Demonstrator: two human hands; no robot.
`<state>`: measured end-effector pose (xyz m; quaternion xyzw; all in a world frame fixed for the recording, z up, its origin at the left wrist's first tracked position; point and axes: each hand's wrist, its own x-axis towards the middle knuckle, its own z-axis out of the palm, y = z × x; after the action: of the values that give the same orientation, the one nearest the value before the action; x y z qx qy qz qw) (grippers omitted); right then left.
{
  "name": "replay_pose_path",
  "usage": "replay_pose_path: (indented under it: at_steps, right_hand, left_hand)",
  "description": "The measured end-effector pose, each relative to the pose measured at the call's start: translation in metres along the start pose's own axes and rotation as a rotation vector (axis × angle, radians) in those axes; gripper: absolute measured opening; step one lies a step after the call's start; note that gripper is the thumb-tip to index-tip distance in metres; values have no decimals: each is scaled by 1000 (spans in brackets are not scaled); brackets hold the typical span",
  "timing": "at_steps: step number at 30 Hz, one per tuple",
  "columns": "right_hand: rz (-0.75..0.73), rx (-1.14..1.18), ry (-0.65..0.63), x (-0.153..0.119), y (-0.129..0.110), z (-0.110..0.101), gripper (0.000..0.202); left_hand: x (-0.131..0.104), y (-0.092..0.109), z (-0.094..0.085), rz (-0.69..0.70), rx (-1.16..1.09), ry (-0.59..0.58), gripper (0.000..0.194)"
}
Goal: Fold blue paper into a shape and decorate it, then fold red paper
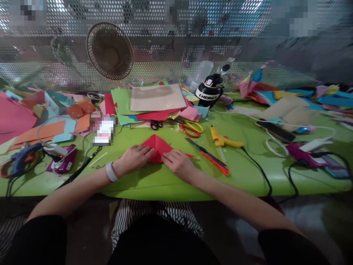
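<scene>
A folded red paper (156,146) lies on the green table, its peak pointing away from me. My left hand (134,159) rests on its left side, fingers pressed together on the paper, with a pale band at the wrist. On the paper's right side lies my right hand (178,165), its fingers also together at the lower right edge. A red corner of the paper shows beyond the right hand. To the right is an orange cutter knife (211,158), and past it a yellow glue gun (224,140).
Stacked colored sheets (158,98), red-yellow scissors (192,128) and a black bottle (209,91) stand behind. At left are a phone (104,131), a purple power strip (64,162) and paper scraps; a fan (110,51) is at the back. Cables run along the right.
</scene>
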<state>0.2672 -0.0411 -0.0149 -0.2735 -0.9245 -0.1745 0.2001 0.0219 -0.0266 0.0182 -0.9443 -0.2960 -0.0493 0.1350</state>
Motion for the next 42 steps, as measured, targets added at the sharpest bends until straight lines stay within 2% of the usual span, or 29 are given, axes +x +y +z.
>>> replay_pose_path:
  at_steps: [2, 5, 9, 13, 20, 25, 31, 34, 39, 42]
  right_hand:
    - [28, -1, -34, 0, 1, 4, 24]
    - [71, 8, -54, 5, 2, 5, 18]
    - [100, 75, -23, 9, 4, 7, 20]
    - [131, 143, 34, 6, 2, 10, 22]
    - [199, 297, 75, 10, -1, 14, 18]
    - [251, 408, 83, 7, 1, 15, 19]
    - [295, 461, 10, 4, 4, 13, 21]
    - [376, 524, -65, 5, 8, 11, 18]
    - [537, 603, -232, 8, 16, 5, 12]
    - [584, 615, -278, 9, 18, 1, 10]
  left_hand:
    - [-5, -2, 3, 37, -85, 45, 33]
    - [-8, -4, 7, 94, -162, 114, 26]
    - [-9, -7, 15, 92, -228, 177, 23]
    - [-8, -7, 17, 27, -318, 183, 22]
    - [-3, -3, 15, -177, -561, 163, 18]
    - [-4, -6, 14, -202, -717, 135, 16]
    - [-3, -4, 17, -223, -715, 147, 19]
    - [-2, -6, 16, -269, -718, 136, 20]
    - [-1, -22, 7, -316, -769, 10, 24]
    - [-1, -30, 2, -345, -756, -39, 26]
